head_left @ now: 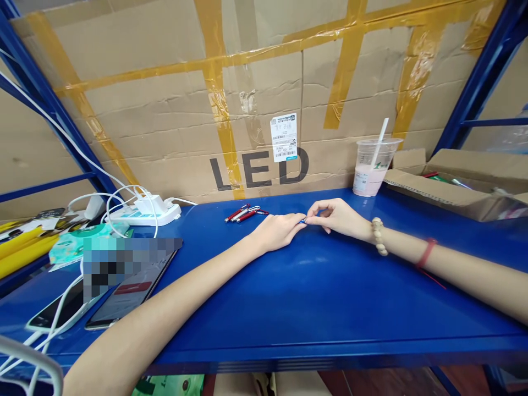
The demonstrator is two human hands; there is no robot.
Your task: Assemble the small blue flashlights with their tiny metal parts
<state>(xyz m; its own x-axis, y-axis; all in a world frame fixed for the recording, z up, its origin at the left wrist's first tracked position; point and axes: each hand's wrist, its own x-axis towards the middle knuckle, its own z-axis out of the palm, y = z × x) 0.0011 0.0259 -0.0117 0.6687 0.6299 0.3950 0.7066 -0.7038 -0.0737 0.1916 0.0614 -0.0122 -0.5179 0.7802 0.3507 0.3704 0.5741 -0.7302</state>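
My left hand (279,231) rests low over the blue tabletop, its fingers closed and pointing right. At its fingertips shows a small shiny blue object (303,221), mostly hidden by the fingers, so its kind cannot be made out. My right hand (336,215) pinches the same object from the right with thumb and forefinger, and the two hands meet there. Just beyond my left hand lie several slim red and silver metal tubes (246,214) with small clips at their ends, side by side.
A cup with a straw (368,170) stands at the back right, beside an open cardboard box (457,192). On the left are a white power strip (157,215) with cables, a phone (136,291) and a teal packet (74,245). Taped cardboard (165,121) backs the table.
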